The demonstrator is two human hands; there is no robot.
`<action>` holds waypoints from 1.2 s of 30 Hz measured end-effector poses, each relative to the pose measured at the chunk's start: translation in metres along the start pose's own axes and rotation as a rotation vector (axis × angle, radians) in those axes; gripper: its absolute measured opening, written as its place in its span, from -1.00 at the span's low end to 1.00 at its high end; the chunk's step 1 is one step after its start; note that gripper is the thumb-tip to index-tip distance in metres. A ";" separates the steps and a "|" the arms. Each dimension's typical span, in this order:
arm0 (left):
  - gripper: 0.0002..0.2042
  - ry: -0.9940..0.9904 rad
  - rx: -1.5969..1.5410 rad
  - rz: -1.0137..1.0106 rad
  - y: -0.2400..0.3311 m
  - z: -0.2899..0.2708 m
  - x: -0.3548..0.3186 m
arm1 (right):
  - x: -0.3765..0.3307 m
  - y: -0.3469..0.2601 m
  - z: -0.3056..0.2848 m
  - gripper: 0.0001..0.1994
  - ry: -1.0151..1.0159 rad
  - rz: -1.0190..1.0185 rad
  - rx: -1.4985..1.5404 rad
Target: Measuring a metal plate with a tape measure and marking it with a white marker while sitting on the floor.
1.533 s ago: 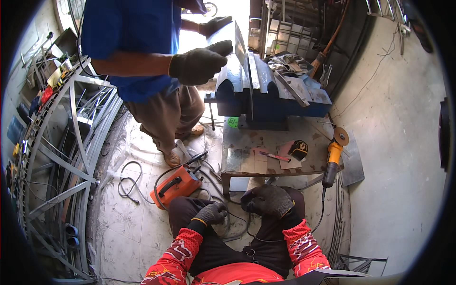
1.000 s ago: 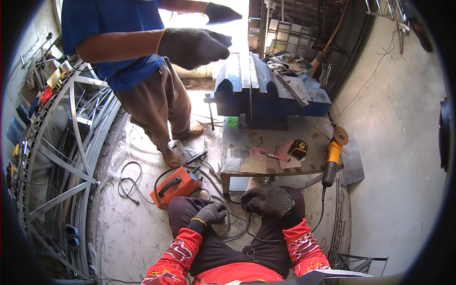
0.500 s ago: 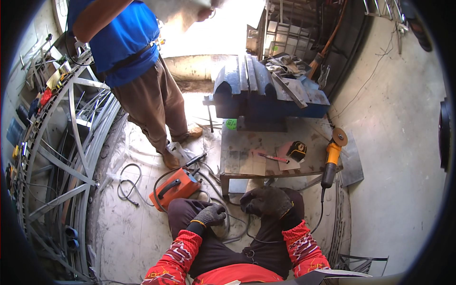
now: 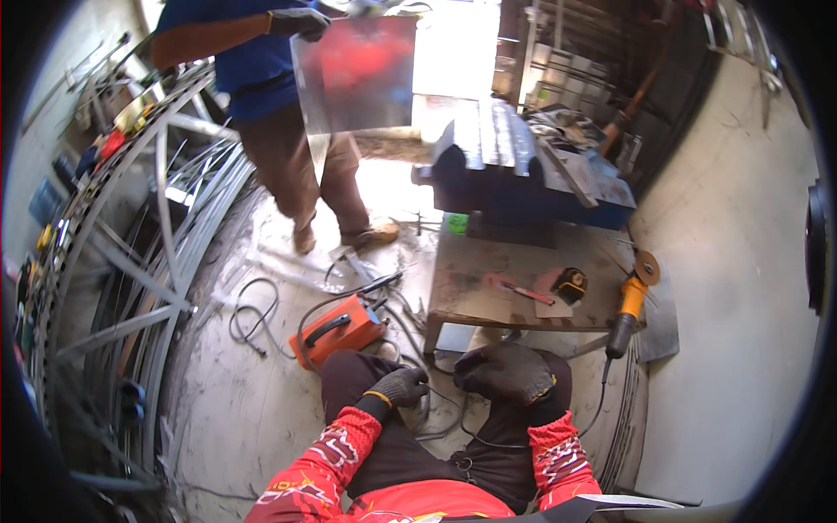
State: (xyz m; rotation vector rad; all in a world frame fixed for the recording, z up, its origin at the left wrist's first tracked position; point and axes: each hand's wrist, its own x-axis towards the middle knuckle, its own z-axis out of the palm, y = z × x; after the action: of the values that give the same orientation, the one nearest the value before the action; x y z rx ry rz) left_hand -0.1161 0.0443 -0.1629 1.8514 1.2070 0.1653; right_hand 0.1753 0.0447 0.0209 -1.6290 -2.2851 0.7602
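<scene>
My left hand (image 4: pixel 401 386), in a dark knitted glove with a yellow cuff edge, rests on my left knee with its fingers curled in; nothing shows in it. Across my right knee lies my right hand (image 4: pixel 506 373), gloved too; its dark fingers blend together, so their pose is unclear. Just ahead of my knees stands a low worktable (image 4: pixel 471 301). On it are a black-and-yellow tape measure (image 4: pixel 569 285) and a red marker pen (image 4: pixel 527 291). An angle grinder (image 4: pixel 629 301) with a yellow body and a brown disc leans at the table's right edge.
An orange portable machine (image 4: pixel 340 333) with cables sits on the floor ahead of my left knee. At the upper left a person in blue (image 4: pixel 261 74) holds a shiny metal sheet (image 4: pixel 357 78). A blue bench tool (image 4: pixel 514 187) stands behind the table; metal racking (image 4: pixel 166 209) fills the left.
The view has shifted, so the scene sits further right and lower. The other person has brought the metal sheet down upright in front of them and stepped. My hands stay on my knees.
</scene>
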 end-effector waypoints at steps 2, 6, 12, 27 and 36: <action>-0.64 -0.057 0.058 -0.060 0.014 -0.004 0.006 | -0.006 -0.004 -0.009 -0.66 0.020 0.013 0.016; -0.59 -0.083 0.040 -0.106 0.022 -0.008 0.002 | -0.006 -0.003 -0.004 -0.64 0.072 0.004 0.003; -0.58 -0.053 0.044 -0.105 0.016 -0.006 -0.002 | 0.000 0.003 0.007 -0.64 0.064 0.001 0.016; -0.54 -0.066 0.048 -0.118 0.020 -0.009 -0.001 | 0.000 0.016 0.014 -0.63 0.074 -0.013 -0.003; -0.57 -0.057 0.024 -0.124 0.024 -0.011 -0.001 | -0.003 0.016 0.014 -0.61 0.083 0.031 0.060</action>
State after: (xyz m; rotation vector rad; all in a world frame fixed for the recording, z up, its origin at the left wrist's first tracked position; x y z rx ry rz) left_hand -0.1064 0.0471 -0.1389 1.7840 1.2843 0.0296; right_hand 0.1825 0.0424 0.0014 -1.6418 -2.1640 0.7469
